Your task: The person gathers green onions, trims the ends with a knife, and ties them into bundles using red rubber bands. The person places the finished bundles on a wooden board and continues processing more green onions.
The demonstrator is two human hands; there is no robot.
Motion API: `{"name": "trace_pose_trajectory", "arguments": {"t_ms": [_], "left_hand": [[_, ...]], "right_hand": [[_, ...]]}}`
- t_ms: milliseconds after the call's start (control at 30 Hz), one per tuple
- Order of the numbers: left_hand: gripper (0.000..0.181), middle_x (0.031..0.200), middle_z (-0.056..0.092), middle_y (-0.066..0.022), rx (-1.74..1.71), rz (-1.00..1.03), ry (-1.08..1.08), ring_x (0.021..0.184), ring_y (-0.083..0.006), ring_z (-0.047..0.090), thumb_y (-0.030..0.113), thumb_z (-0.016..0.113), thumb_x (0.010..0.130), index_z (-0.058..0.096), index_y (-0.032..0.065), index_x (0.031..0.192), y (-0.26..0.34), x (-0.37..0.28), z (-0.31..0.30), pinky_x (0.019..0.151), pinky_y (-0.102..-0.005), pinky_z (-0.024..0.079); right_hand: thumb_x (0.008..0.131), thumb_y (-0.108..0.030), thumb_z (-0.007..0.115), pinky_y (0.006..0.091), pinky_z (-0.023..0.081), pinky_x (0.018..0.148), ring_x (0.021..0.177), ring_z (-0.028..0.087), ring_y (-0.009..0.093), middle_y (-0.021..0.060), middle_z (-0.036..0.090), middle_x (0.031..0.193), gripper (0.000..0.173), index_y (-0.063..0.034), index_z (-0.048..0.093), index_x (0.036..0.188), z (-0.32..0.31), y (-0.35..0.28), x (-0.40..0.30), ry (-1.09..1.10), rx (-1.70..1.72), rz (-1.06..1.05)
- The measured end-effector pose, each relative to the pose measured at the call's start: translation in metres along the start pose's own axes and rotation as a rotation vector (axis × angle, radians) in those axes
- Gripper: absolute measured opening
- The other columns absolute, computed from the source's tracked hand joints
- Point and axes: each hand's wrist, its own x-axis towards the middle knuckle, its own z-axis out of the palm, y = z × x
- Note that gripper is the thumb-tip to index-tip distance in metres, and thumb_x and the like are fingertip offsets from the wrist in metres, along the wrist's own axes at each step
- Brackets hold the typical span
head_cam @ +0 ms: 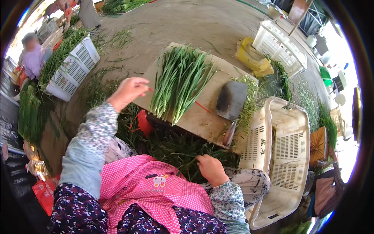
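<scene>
A bunch of long green leafy stalks, like garlic chives [182,82], lies on a wooden board [192,128], its pale ends towards me. My left hand [128,91] is raised just left of the bunch, near a short red tie end; whether its fingers hold the tie cannot be told. Another red strip [202,106] shows at the right side of the bunch. My right hand [212,169] is low over loose leaves beside my knee, its fingertips at a thin green leaf. A cleaver [231,99] lies on the board's right part, its handle towards me, beside chopped stalk ends [248,102].
A white plastic crate [287,146] stands at the right of the board. Loose greens [181,155] lie below the board. Another crate [74,70] heaped with greens is at the left, near a seated person. A yellow bag [252,58] lies beyond the board. Other people are at the edges.
</scene>
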Motion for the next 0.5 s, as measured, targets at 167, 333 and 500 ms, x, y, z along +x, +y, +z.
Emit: {"name": "trace_pose_trajectory", "arguments": {"t_ms": [167, 333, 500], "left_hand": [[0.038, 0.098, 0.071, -0.0069, 0.028, -0.216, 0.093, 0.077, -0.0110, 0.065, 0.017, 0.061, 0.094, 0.061, -0.0045, 0.125, -0.068, -0.069, -0.097, 0.070, -0.0250, 0.052], [0.039, 0.092, 0.071, -0.0096, -0.009, -0.395, 0.315, 0.071, -0.0145, 0.066, 0.017, 0.067, 0.087, 0.064, -0.0053, 0.119, -0.180, -0.139, -0.126, 0.065, -0.0289, 0.053], [0.029, 0.095, 0.073, -0.0104, 0.214, -0.360, 0.310, 0.083, -0.0202, 0.068, 0.018, 0.069, 0.087, 0.072, -0.0016, 0.108, -0.290, -0.178, -0.089, 0.075, -0.0353, 0.053]], "right_hand": [[0.085, -0.014, 0.063, 0.0479, 0.054, 0.076, 0.090, 0.066, 0.037, 0.0153, 0.067, 0.096, 0.024, -0.0082, 0.068, 0.108, 0.003, -0.006, 0.009, -0.032, 0.075, 0.015], [0.089, -0.018, 0.061, 0.0474, 0.053, 0.080, 0.094, 0.065, 0.039, 0.0175, 0.067, 0.100, 0.025, -0.0088, 0.066, 0.112, 0.027, -0.019, 0.025, -0.257, 0.055, -0.013], [0.090, -0.019, 0.059, 0.0466, 0.053, 0.081, 0.097, 0.064, 0.038, 0.0167, 0.066, 0.106, 0.024, -0.0104, 0.067, 0.111, 0.047, -0.034, 0.047, -0.423, 0.052, -0.084]]}}
